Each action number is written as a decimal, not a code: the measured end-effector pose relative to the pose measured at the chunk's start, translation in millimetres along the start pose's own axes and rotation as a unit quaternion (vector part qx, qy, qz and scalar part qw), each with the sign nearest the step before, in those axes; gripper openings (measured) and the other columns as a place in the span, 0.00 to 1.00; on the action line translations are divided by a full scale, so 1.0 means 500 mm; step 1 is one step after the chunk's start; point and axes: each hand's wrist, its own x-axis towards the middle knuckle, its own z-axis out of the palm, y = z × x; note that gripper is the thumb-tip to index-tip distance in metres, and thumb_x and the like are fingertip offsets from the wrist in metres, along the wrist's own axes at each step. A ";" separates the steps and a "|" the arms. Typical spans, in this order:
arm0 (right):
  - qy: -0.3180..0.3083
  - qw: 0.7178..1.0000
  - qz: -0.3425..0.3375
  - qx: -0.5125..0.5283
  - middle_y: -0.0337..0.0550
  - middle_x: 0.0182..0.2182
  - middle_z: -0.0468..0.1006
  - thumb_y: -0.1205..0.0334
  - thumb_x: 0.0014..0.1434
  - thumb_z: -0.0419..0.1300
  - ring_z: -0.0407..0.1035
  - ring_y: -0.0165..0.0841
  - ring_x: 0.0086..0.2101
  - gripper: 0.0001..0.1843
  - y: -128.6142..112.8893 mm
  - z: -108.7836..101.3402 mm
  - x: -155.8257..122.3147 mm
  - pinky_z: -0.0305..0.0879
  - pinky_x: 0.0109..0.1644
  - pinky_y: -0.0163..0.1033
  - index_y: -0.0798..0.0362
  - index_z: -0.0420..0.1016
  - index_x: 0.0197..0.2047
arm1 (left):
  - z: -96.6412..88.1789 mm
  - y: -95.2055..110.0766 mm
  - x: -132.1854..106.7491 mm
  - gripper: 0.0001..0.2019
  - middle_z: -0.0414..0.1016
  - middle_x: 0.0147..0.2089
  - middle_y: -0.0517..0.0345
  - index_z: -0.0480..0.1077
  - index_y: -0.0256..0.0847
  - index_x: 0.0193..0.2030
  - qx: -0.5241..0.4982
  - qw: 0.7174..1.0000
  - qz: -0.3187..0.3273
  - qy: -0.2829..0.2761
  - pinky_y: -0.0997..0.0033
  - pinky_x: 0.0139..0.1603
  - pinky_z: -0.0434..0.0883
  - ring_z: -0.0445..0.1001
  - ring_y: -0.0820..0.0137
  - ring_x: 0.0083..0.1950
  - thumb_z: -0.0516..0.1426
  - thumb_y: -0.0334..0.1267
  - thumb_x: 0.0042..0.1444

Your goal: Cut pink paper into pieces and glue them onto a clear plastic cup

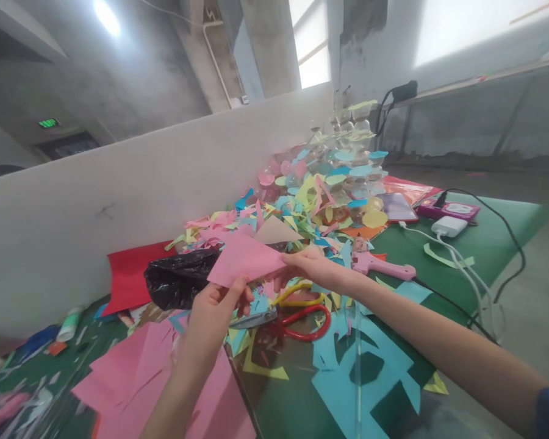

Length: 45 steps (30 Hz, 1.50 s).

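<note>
A pink sheet of paper (246, 261), which looks folded, is held up above the table between both hands. My left hand (219, 302) pinches its lower edge between thumb and fingers. My right hand (304, 267) grips its right corner. Just below lie red-handled scissors (305, 323), with yellow-handled scissors (299, 294) beside them. A stack of pink paper (132, 366) lies under my left forearm. Cut-up blue paper (370, 372) with holes in it is spread below my right forearm.
Colourful paper scraps (229, 225) heap up against a pale partition (119, 171). Behind are clear cups with paper discs (348, 171). A pink glue gun (384, 267), a phone (399, 207), a white charger (449, 226) and cables lie to the right. A black plastic bag (178, 280) sits left.
</note>
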 end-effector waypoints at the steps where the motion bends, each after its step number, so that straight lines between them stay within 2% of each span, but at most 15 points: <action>1: -0.006 1.000 0.004 -0.029 0.49 0.32 0.81 0.41 0.62 0.52 0.74 0.33 0.36 0.29 -0.001 0.001 -0.002 0.65 0.48 0.41 0.60 0.80 0.39 | -0.004 -0.002 0.002 0.16 0.70 0.20 0.60 0.69 0.36 0.22 -0.017 1.000 0.007 0.014 0.78 0.22 0.62 0.63 0.77 0.19 0.63 0.47 0.46; 3: -0.004 0.996 0.014 -0.093 0.46 0.33 0.82 0.40 0.62 0.50 0.73 0.32 0.37 0.30 -0.003 0.005 -0.006 0.65 0.47 0.38 0.58 0.81 0.38 | -0.010 -0.007 0.006 0.16 0.70 0.22 0.61 0.68 0.36 0.24 -0.037 0.999 0.015 0.032 0.78 0.22 0.62 0.63 0.78 0.20 0.64 0.47 0.46; 7: 0.000 0.982 0.033 -0.186 0.45 0.33 0.81 0.37 0.63 0.46 0.73 0.32 0.35 0.33 0.001 0.020 -0.011 0.66 0.45 0.36 0.57 0.79 0.31 | -0.014 -0.029 0.016 0.15 0.68 0.23 0.62 0.67 0.37 0.27 -0.078 0.996 0.007 0.033 0.79 0.24 0.63 0.63 0.78 0.22 0.63 0.47 0.47; 11: -0.023 0.983 0.019 -0.181 0.42 0.32 0.80 0.37 0.64 0.42 0.71 0.30 0.33 0.34 0.015 0.040 -0.012 0.65 0.44 0.35 0.55 0.79 0.35 | 0.011 -0.043 0.013 0.16 0.68 0.26 0.65 0.68 0.38 0.32 -0.175 0.983 -0.014 0.048 0.79 0.28 0.66 0.66 0.78 0.27 0.66 0.45 0.43; 14: -0.040 0.971 0.021 -0.236 0.40 0.30 0.78 0.38 0.64 0.43 0.69 0.30 0.30 0.32 0.018 0.050 -0.016 0.64 0.37 0.34 0.54 0.79 0.37 | 0.033 -0.035 0.002 0.16 0.72 0.31 0.62 0.68 0.37 0.33 -0.216 0.975 -0.029 0.041 0.75 0.35 0.70 0.71 0.74 0.33 0.66 0.43 0.42; 16: -0.029 0.937 0.007 -0.348 0.42 0.31 0.78 0.39 0.62 0.49 0.69 0.31 0.31 0.29 0.017 0.050 -0.020 0.61 0.35 0.34 0.54 0.79 0.37 | 0.037 -0.029 -0.003 0.15 0.74 0.36 0.59 0.69 0.38 0.35 -0.234 0.971 -0.013 0.045 0.69 0.42 0.72 0.73 0.70 0.40 0.65 0.41 0.43; 19: 0.003 0.842 -0.009 -0.540 0.46 0.32 0.76 0.40 0.59 0.56 0.68 0.36 0.34 0.24 0.017 0.040 -0.030 0.60 0.36 0.37 0.54 0.79 0.37 | 0.023 -0.033 0.003 0.13 0.75 0.39 0.57 0.69 0.38 0.38 -0.208 0.975 0.004 0.072 0.63 0.46 0.73 0.74 0.65 0.45 0.63 0.41 0.46; 21: -0.022 0.786 0.013 -0.617 0.48 0.33 0.76 0.39 0.56 0.58 0.69 0.40 0.34 0.25 0.021 0.034 -0.038 0.60 0.36 0.39 0.55 0.78 0.38 | 0.007 -0.044 0.012 0.15 0.76 0.39 0.56 0.69 0.38 0.40 -0.161 0.983 0.001 0.090 0.63 0.43 0.74 0.75 0.65 0.42 0.62 0.44 0.48; 24: -0.057 0.732 0.032 -0.678 0.53 0.39 0.75 0.44 0.54 0.62 0.69 0.44 0.38 0.25 0.030 0.036 -0.046 0.62 0.39 0.42 0.57 0.76 0.44 | -0.013 -0.064 0.026 0.17 0.77 0.39 0.56 0.66 0.42 0.46 -0.083 0.993 0.008 0.088 0.69 0.37 0.72 0.74 0.69 0.36 0.59 0.46 0.52; 27: -0.062 0.707 0.023 -0.704 0.56 0.43 0.75 0.47 0.56 0.63 0.70 0.46 0.40 0.25 0.035 0.047 -0.047 0.64 0.42 0.44 0.60 0.74 0.48 | -0.022 -0.072 0.030 0.13 0.76 0.34 0.59 0.65 0.43 0.45 -0.023 0.997 0.032 0.071 0.76 0.31 0.68 0.70 0.75 0.29 0.56 0.45 0.55; 30: -0.067 0.715 0.024 -0.695 0.55 0.41 0.76 0.50 0.58 0.62 0.72 0.45 0.39 0.22 0.029 0.055 -0.045 0.64 0.40 0.42 0.60 0.74 0.46 | -0.019 -0.063 0.023 0.11 0.72 0.29 0.62 0.62 0.41 0.39 0.000 0.998 0.042 0.049 0.79 0.22 0.63 0.65 0.78 0.22 0.56 0.45 0.56; 34: -0.071 0.737 0.059 -0.669 0.53 0.36 0.76 0.55 0.61 0.58 0.72 0.42 0.35 0.14 0.015 0.056 -0.047 0.60 0.34 0.39 0.59 0.72 0.40 | -0.019 -0.034 0.014 0.11 0.71 0.33 0.63 0.57 0.44 0.38 -0.003 0.997 0.045 0.056 0.81 0.14 0.55 0.61 0.80 0.17 0.55 0.45 0.56; 37: -0.051 0.783 0.075 -0.615 0.51 0.35 0.76 0.53 0.62 0.55 0.71 0.39 0.33 0.14 0.011 0.053 -0.053 0.57 0.30 0.37 0.57 0.69 0.41 | -0.034 -0.016 0.016 0.10 0.70 0.32 0.64 0.57 0.44 0.38 0.005 0.995 0.067 0.076 0.81 0.14 0.56 0.57 0.82 0.15 0.55 0.43 0.57; 41: -0.018 0.855 0.128 -0.503 0.45 0.33 0.75 0.45 0.60 0.54 0.68 0.34 0.28 0.19 0.013 0.054 -0.057 0.55 0.26 0.35 0.53 0.64 0.42 | -0.066 -0.001 0.024 0.08 0.70 0.30 0.64 0.58 0.44 0.38 0.024 0.989 0.103 0.100 0.80 0.15 0.57 0.55 0.82 0.15 0.55 0.40 0.57; 45: 0.022 0.901 0.185 -0.391 0.40 0.29 0.75 0.38 0.57 0.54 0.65 0.31 0.24 0.23 0.016 0.058 -0.051 0.54 0.24 0.34 0.51 0.62 0.41 | -0.091 0.015 0.022 0.07 0.70 0.30 0.62 0.61 0.43 0.37 0.032 0.986 0.117 0.116 0.79 0.17 0.58 0.57 0.81 0.17 0.55 0.41 0.58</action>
